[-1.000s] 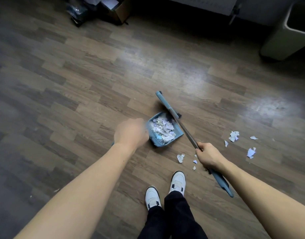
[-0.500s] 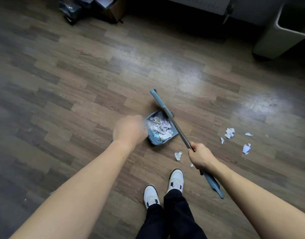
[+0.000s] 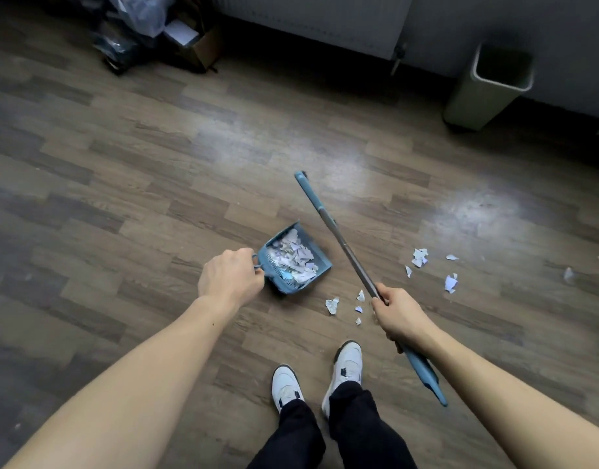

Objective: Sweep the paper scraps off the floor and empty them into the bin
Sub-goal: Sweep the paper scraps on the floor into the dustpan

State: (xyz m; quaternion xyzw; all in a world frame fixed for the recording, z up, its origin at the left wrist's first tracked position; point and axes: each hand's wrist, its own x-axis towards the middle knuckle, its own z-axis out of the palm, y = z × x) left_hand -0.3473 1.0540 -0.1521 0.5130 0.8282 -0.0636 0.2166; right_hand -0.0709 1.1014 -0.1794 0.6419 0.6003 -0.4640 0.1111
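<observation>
Full dustpan point(image 3: 291, 290) of paper scraps point(image 3: 293, 257) just swung clear of broom shaft point(image 3: 345, 248). My left hand point(image 3: 230, 279) grips its handle, right hand point(image 3: 398, 316) clamps the shaft. The bin point(image 3: 477, 99) is far ahead; loose scraps point(image 3: 332, 305) beside my right fingers, so sweeping's unfinished.

left hand point(image 3: 230, 282) grips dustpan point(image 3: 322, 262) | right hand point(image 3: 398, 316) grips broom point(image 3: 345, 245)

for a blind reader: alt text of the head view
A person's left hand holds a blue dustpan full of paper scraps, while the right hand grips a broom. Loose scraps lie on the floor; a bin stands beyond.
</observation>
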